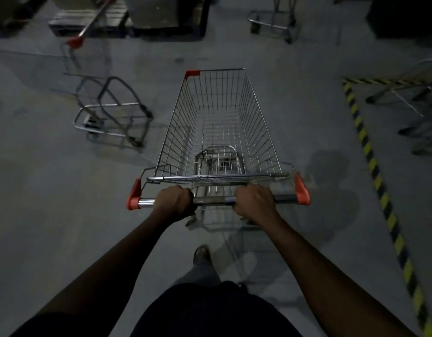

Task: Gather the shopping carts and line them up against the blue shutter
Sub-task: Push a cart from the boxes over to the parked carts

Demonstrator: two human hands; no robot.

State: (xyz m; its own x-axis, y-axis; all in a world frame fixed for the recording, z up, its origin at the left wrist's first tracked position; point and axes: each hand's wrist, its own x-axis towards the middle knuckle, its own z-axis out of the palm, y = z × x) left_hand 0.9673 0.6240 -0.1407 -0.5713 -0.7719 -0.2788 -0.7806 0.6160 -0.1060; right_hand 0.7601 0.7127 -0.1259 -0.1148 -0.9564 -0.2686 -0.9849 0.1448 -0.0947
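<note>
An empty wire shopping cart [217,122] with red corner caps stands straight ahead of me on the grey floor. My left hand [174,200] grips the left part of its chrome handle bar [147,203]. My right hand [255,200] grips the same bar further right. A second cart [108,117] stands to the front left, blurred, with a red-capped handle. Another cart's base [273,23] shows at the far right top. No blue shutter is in view.
A yellow-and-black hazard stripe [375,164] runs along the floor on the right, with metal cart frames [409,93] behind it. Dark pallets and boxes [161,18] line the far edge. My foot [201,254] is below the cart.
</note>
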